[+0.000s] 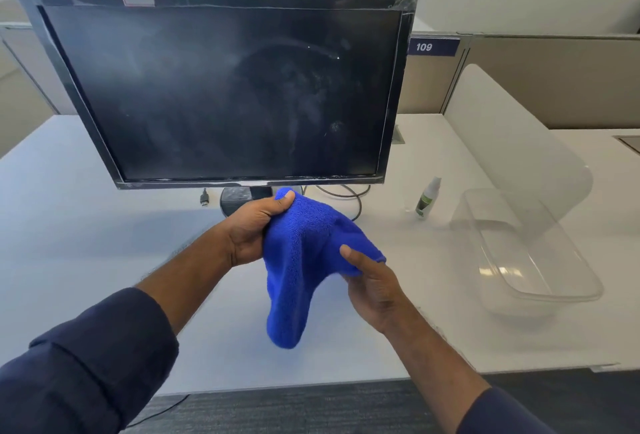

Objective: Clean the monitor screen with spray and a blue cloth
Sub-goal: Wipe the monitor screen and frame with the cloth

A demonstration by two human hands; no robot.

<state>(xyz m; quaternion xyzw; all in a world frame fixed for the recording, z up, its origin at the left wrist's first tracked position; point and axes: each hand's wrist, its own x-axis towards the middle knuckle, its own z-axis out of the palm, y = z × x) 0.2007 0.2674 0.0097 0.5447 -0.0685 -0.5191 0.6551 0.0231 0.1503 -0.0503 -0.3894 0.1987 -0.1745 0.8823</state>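
Getting the blue cloth ready in both hands before I wipe.

My left hand (254, 229) grips the top of the blue microfibre cloth (304, 260), thumb curled over it, and my right hand (372, 283) pinches its right edge; the rest hangs above the worktop (104, 243), just in front of the monitor (221, 87). The screen shows smears and specks, mostly right of centre. I judge it best to fold the cloth into a flat pad, then wipe with light, overlapping strokes. The spray bottle (427, 198) stands to the right, beside a clear plastic tub (540, 260).

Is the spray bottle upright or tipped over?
Upright: the spray bottle stands on its base on the desk, nozzle on top, untouched.
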